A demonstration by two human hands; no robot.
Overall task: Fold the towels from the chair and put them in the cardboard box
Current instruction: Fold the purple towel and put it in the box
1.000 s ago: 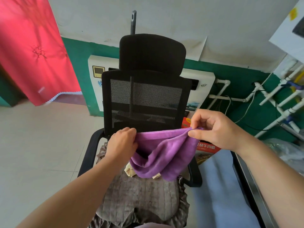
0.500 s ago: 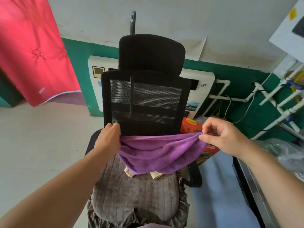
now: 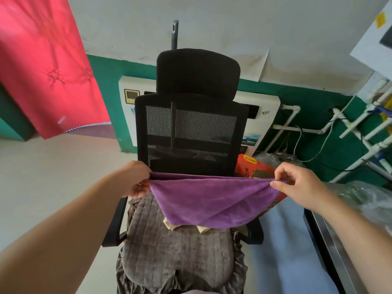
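A purple towel hangs stretched between my two hands above the seat of a black mesh office chair. My left hand pinches its left top corner. At the right top corner, my right hand grips the cloth between thumb and fingers. The towel's top edge is taut and its lower part sags to a rounded fold. Under it, beige cloth peeks out on the grey quilted seat cushion. An orange cardboard box stands behind the chair on the right, partly hidden.
A white appliance stands against the green wall behind the chair. White pipes and cables run along the right. A red curtain hangs at the left. A blue surface and a metal edge lie at the lower right.
My hands have moved apart, left going left and right going right, and pulled the bunched purple towel out wide and taut. More of the seat cushion shows below it.
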